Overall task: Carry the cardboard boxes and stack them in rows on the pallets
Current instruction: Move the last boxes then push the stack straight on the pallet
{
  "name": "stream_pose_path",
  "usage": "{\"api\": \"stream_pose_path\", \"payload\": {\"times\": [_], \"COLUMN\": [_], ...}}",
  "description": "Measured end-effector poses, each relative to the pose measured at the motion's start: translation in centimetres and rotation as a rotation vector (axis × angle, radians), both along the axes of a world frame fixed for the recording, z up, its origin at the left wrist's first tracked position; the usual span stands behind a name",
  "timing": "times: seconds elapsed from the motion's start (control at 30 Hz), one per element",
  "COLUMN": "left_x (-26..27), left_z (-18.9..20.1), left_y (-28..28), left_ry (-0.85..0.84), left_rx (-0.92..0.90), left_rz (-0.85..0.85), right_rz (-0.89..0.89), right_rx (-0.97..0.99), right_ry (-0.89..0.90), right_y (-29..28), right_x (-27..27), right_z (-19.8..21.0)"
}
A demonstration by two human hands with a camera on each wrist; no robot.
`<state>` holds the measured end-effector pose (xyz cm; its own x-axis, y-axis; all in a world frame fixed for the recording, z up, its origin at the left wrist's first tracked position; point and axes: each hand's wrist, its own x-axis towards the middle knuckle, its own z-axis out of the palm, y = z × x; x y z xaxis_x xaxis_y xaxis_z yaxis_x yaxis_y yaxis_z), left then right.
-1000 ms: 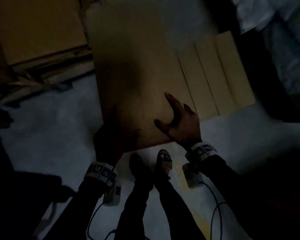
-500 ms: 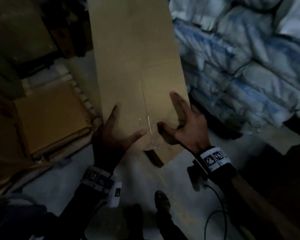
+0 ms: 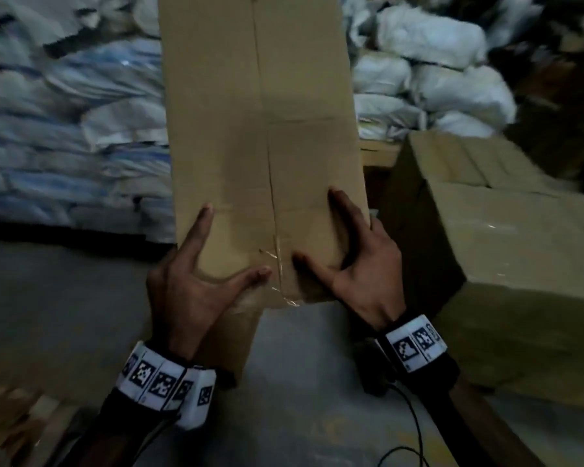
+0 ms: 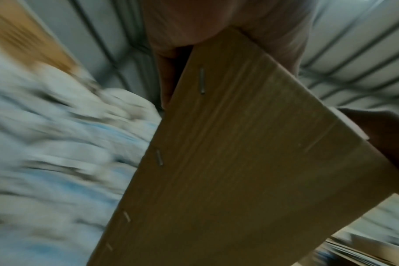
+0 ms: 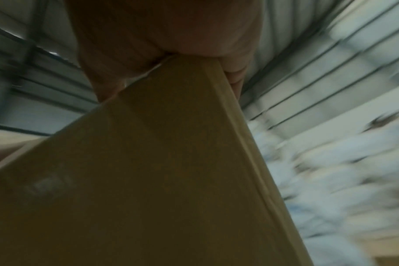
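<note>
Held up in front of the body, off the grey concrete floor (image 3: 64,315): a long, flat, brown cardboard box (image 3: 260,129), folded flat, its near end toward the body, its far end running past the top edge of the head view. Down the middle of its upper face, a seam with clear tape (image 3: 277,261) near the lower end.

Left hand (image 3: 189,281) grasping the near left corner: thumb (image 3: 250,276) pressed across the top face, index finger lying along the left edge, remaining fingers out of sight beneath. From the left wrist, thumb and palm (image 4: 194,27) clamped over the edge, with a row of metal staples (image 4: 202,81) along the underside of the card.

Right hand (image 3: 361,274) grasping the near right corner likewise: thumb on top pointing inward, fingers wrapped around the right edge. From the right wrist, the board's folded edge (image 5: 251,144) wedged in the crook of the hand.

On both wrists, white bands with black square markers (image 3: 415,342) (a dark cable trailing from the right one).

To the right, on the floor, large brown cardboard cartons (image 3: 520,264), just beside the held box. Behind and to the left, heaps of white and blue sacks (image 3: 64,129), blurred.
</note>
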<state>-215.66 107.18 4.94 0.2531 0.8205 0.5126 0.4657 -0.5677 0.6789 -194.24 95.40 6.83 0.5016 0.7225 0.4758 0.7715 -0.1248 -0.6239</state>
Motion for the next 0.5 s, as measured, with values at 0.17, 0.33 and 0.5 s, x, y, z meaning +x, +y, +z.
{"api": "stream_pose_path", "payload": {"times": [0.17, 0.33, 0.5], "left_x": [10.8, 22.2, 33.7], "left_z": [1.4, 2.1, 2.6], "left_y": [-7.4, -18.1, -31.5], "left_ry": [-0.015, -0.052, -0.105], "left_rx": [0.090, 0.170, 0.199], "left_rz": [-0.290, -0.503, -0.686], "right_rz": [-0.241, -0.409, -0.606], "right_rx": [0.043, 0.062, 0.096], "right_ry": [-0.023, -0.040, -0.115], "right_y": [-12.4, -26.9, -42.2], "right_x": [7.5, 15.1, 22.0], "right_z": [1.0, 1.9, 3.1]}}
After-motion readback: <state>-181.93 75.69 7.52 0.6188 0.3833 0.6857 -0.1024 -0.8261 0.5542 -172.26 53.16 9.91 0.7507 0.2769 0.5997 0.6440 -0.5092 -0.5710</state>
